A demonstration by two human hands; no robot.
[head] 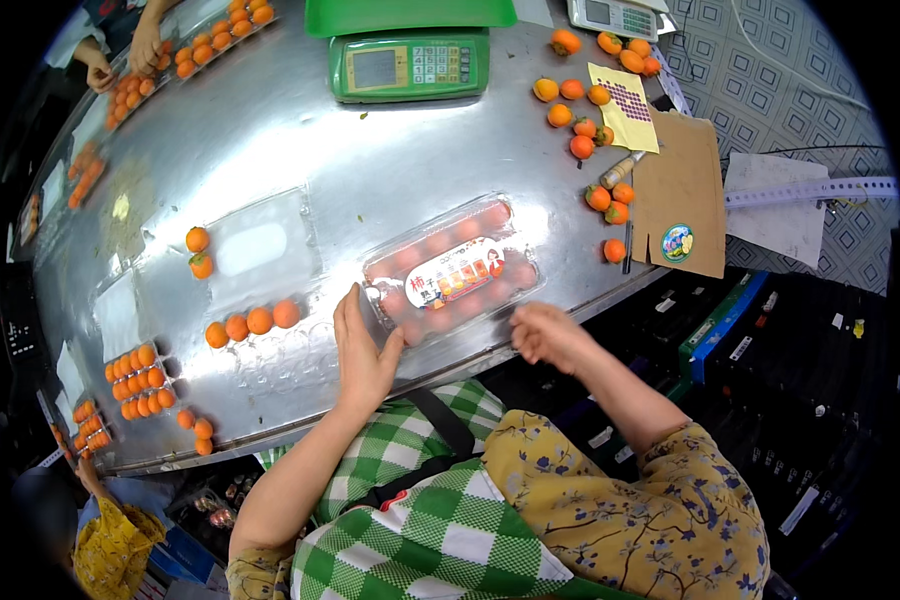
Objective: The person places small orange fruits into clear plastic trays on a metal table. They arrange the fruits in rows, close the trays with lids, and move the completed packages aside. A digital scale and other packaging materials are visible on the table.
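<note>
A clear plastic clamshell box [450, 270] of orange persimmons lies closed on the metal table, with a printed label [456, 274] on its lid. My left hand [367, 349] rests against the box's left end, thumb and fingers spread. Just off the box's lower right corner is my right hand [544, 334], its fingers curled; whether it holds something small cannot be told. Left of my left hand, an open clear tray [285, 367] has a row of several persimmons [259, 321] along its upper side. Two more persimmons [199, 251] lie by its raised lid [262, 240].
A green scale [409, 66] stands at the back. Loose persimmons [572, 89], a yellow sticker sheet [624, 109], a marker-like tube [621, 169] and cardboard [679, 195] are at the right. Filled trays [139, 381] stand left. Co-workers' hands [144, 46] work at the upper left.
</note>
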